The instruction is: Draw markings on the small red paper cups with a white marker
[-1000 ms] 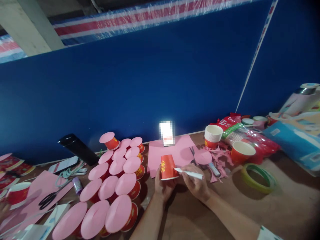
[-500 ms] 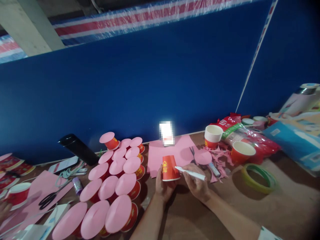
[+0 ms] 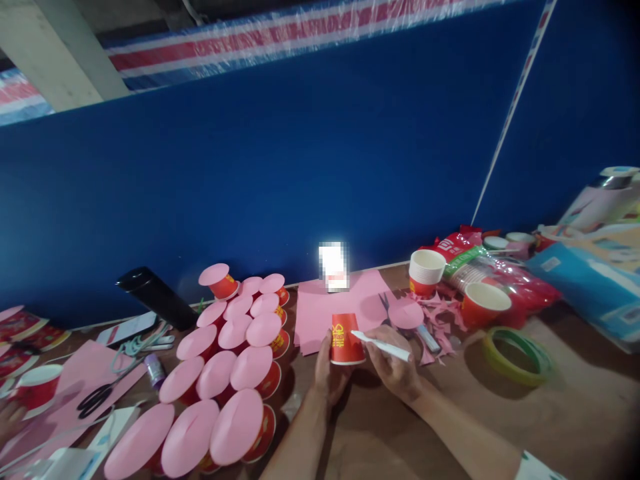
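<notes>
1. The left hand is wrapped around a red paper cup with yellow characters, held rim-down over the brown wooden worktop.
2. The right hand is clamped on a slim white pen-shaped tool; its tip meets the cup's right side, contact unclear.
3. Pink paper sheets lie beyond, near the worktop's far edge.
4. Red cups topped with pink discs crowd the left forearm's outer side.
5. Open room spreads from the right forearm toward the near right corner.
</notes>
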The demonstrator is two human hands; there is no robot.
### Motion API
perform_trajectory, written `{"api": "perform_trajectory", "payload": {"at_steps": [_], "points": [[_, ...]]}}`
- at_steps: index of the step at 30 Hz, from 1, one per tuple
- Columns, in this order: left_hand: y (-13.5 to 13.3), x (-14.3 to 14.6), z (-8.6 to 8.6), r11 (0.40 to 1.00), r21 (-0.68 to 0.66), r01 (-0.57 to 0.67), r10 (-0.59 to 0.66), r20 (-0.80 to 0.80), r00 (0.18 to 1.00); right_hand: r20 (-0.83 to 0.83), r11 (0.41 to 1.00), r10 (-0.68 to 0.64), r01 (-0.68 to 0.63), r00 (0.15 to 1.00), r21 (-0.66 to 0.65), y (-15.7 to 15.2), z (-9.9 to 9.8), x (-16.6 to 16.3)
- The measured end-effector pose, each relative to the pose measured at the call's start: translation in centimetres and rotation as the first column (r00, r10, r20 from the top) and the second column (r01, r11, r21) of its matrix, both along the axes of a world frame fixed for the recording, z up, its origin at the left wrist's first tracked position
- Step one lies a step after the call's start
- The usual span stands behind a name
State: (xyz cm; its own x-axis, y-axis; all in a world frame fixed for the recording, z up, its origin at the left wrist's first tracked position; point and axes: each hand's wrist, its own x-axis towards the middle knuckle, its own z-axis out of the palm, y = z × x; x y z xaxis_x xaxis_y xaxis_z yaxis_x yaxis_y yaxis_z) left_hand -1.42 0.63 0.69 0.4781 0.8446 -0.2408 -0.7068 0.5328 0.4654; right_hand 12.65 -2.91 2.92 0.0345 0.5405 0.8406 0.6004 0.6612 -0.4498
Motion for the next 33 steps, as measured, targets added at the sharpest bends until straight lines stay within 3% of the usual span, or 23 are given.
{"api": "perform_trajectory", "payload": {"at_steps": [6,15,33], "points": [[-0.09,0.00,-0.01,0.999,0.047,0.012,-0.011,-0.015,1.000,0.073,0.991,0.119,-0.122,0.990,0.045,-0.22,-0.58,-0.10],[-0.04,0.22,0.29,1.000,0.023,0.003,-0.004,0.010,1.000,0.081,0.998,-0.025,0.021,0.996,0.054,-0.12,-0.04,0.04],[-0.12,0.28,0.20,1.000,0.030,-0.007,0.008,-0.017,1.000,0.071,0.999,-0.032,0.030,0.997,0.034,-0.16,0.38,0.00]]}}
